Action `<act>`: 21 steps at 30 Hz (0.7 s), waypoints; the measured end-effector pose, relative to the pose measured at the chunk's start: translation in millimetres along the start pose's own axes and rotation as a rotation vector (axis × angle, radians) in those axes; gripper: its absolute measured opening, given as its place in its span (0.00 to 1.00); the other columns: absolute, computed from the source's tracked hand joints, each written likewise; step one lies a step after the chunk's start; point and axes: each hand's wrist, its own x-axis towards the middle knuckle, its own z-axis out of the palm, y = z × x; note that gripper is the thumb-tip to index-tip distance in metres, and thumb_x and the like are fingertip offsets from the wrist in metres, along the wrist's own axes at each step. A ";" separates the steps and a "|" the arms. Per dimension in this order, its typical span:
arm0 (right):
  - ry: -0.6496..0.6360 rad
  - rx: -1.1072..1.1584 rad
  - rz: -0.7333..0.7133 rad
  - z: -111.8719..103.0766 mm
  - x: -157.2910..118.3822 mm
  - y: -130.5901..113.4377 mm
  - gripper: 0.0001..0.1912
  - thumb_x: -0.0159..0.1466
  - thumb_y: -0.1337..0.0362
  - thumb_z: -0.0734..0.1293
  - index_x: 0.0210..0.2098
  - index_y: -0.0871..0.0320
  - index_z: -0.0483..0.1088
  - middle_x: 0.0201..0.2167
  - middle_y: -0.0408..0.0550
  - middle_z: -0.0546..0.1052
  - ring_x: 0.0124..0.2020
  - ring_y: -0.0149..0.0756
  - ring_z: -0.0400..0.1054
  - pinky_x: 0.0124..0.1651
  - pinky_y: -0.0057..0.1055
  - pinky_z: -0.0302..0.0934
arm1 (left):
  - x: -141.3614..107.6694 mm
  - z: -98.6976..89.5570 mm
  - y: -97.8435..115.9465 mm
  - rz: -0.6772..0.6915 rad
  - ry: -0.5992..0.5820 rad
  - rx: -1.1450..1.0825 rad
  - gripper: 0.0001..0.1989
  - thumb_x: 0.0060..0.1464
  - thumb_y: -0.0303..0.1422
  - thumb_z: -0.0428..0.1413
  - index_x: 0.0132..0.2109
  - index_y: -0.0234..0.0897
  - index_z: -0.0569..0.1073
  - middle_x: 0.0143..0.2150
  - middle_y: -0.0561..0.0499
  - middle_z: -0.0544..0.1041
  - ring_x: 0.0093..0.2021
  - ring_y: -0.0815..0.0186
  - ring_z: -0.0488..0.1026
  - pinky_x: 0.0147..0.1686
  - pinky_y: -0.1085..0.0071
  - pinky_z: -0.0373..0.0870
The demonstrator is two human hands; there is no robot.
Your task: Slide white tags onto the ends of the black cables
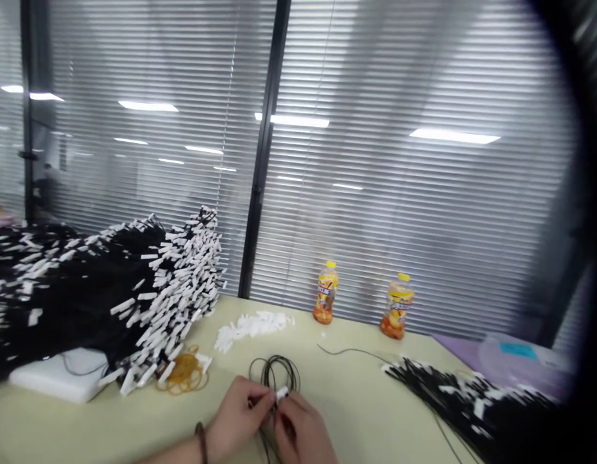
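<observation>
My left hand and my right hand meet near the front of the table, fingertips pinched close together. Between them sits a small white sleeve-like piece, against the right fingertips. A thin black cord lies in loose loops just beyond the fingers, and its strands run down between both hands. The left fingers are closed on the cord beside the white piece. Exactly how cord and piece join is hidden by the fingers. A dark band circles my left wrist.
Rubber bands lie left, near a white box and a big heap of black cords with white ends. Loose white pieces lie behind. Two drink bottles stand at the back; another cord bundle lies right.
</observation>
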 end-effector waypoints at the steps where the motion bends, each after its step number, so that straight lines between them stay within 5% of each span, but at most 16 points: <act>1: -0.008 0.012 -0.004 2.8 0.8 3.4 0.08 0.55 0.72 0.55 0.25 0.62 0.64 0.27 0.50 0.68 0.29 0.34 0.62 0.30 0.25 0.54 | 1.4 0.5 -2.5 -0.011 0.011 0.007 0.22 0.48 0.45 0.45 0.18 0.32 0.65 0.16 0.55 0.56 0.21 0.72 0.53 0.22 0.76 0.47; 13: 0.006 0.213 0.138 -5.5 3.3 -0.3 0.08 0.54 0.72 0.57 0.25 0.62 0.66 0.25 0.45 0.67 0.28 0.30 0.60 0.30 0.23 0.52 | 4.8 -2.6 -4.5 -0.062 0.042 -0.099 0.23 0.47 0.47 0.48 0.21 0.30 0.69 0.17 0.55 0.60 0.21 0.73 0.54 0.22 0.76 0.49; 17: -0.154 0.341 0.194 -19.2 6.6 5.1 0.10 0.57 0.68 0.57 0.27 0.61 0.69 0.28 0.45 0.66 0.33 0.31 0.60 0.35 0.24 0.52 | 7.7 -17.1 1.3 -0.170 0.070 -0.226 0.21 0.45 0.47 0.50 0.26 0.30 0.71 0.20 0.53 0.65 0.21 0.73 0.57 0.21 0.76 0.50; 21: -0.382 0.572 0.202 -40.1 8.4 11.8 0.12 0.59 0.62 0.58 0.29 0.60 0.70 0.28 0.44 0.65 0.30 0.29 0.59 0.34 0.24 0.52 | 13.5 -48.0 16.8 -0.137 0.114 -0.353 0.19 0.44 0.45 0.53 0.31 0.31 0.72 0.26 0.50 0.69 0.27 0.70 0.63 0.25 0.76 0.55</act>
